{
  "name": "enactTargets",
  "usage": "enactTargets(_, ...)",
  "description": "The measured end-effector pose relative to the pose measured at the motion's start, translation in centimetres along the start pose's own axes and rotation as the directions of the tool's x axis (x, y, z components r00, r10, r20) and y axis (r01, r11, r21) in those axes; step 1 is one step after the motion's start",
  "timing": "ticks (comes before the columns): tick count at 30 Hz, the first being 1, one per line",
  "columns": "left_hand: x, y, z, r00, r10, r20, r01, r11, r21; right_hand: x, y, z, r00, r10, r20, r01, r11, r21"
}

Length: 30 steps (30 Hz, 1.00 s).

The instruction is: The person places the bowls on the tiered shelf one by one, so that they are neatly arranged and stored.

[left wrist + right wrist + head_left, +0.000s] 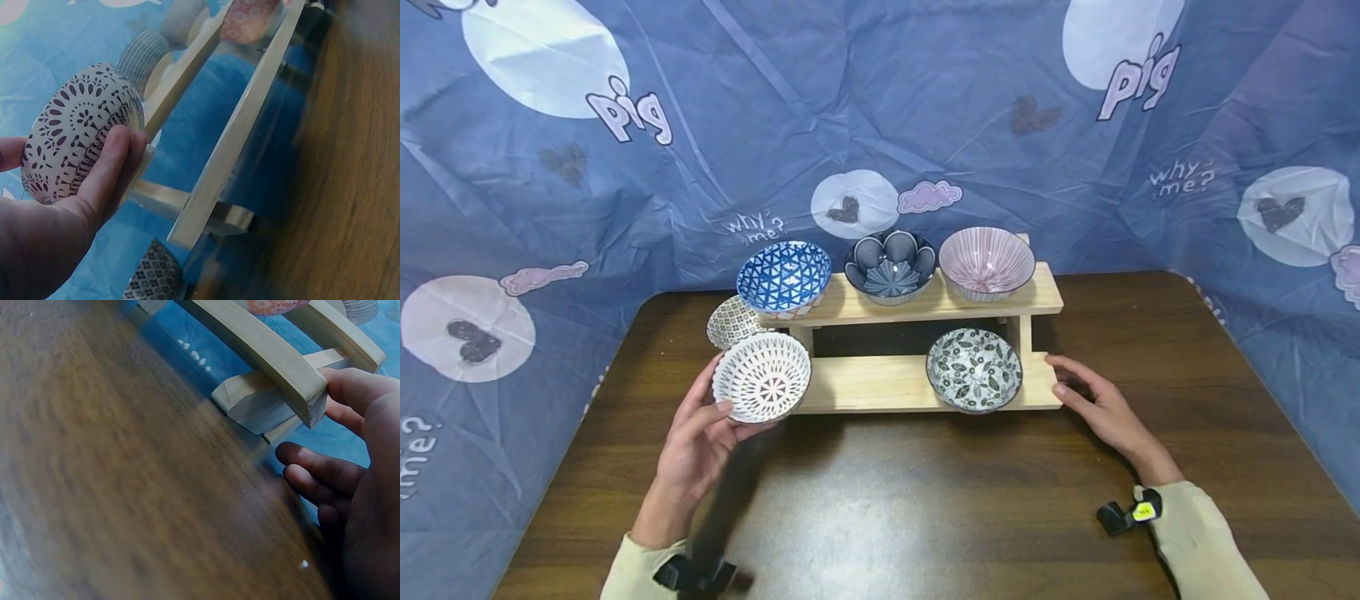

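Observation:
My left hand [696, 446] grips a small white bowl [762, 377] with a dark brown pattern, its thumb over the near rim and its fingers underneath. Raised and tilted, the bowl overlaps the lower shelf's left end in the head view; its patterned outside [78, 131] faces the left wrist camera. My right hand [1101, 408] touches the right end of the two-tier wooden stand [865, 383], thumb and forefinger at the lower board's end [317, 406], other fingers loosely bent below. A bowl with dark leaves [974, 370] sits on that lower shelf, towards the right.
On the upper shelf stand a blue-and-white bowl [785, 277], a dark blue bowl [890, 268] and a pink-striped bowl [987, 262]. Another small patterned bowl [734, 322] is left of the stand. Blue printed cloth [880, 108] hangs behind the brown table [880, 508].

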<state>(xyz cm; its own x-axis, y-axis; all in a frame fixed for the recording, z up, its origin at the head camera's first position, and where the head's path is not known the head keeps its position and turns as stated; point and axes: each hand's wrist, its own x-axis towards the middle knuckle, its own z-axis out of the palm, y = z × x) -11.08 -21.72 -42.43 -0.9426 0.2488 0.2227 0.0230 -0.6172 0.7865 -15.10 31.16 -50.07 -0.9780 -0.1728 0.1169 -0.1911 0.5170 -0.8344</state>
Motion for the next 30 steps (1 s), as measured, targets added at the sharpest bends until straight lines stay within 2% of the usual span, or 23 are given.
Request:
enactTargets(5, 0.4, -0.7, 0.6, 0.999, -0.034, -0.001, 0.034, 0.999, 0.009, 0.0, 0.0, -0.1, 1.000, 0.017, 0.009, -0.017, 1.000, -0.006)
enactTargets(14, 1.3, -1.8, 1.9, 0.989, -0.144, -0.037, 0.146, 0.988, 0.056, 0.0, -0.1, -0.2, 1.000, 0.025, 0.012, -0.025, 1.000, -0.010)
enactTargets(22, 2.1, -2.9, 2.7, 0.985, -0.171, -0.019, 0.171, 0.984, 0.046, 0.0, 0.0, -0.1, 1.000, 0.014, 0.006, -0.014, 1.000, -0.011)
enactTargets(30, 2.7, -3.8, 3.7, 0.971, -0.234, -0.051, 0.237, 0.970, 0.058, 0.0, 0.2, 0.0, 1.000, -0.007, -0.006, 0.007, 1.000, 0.002)
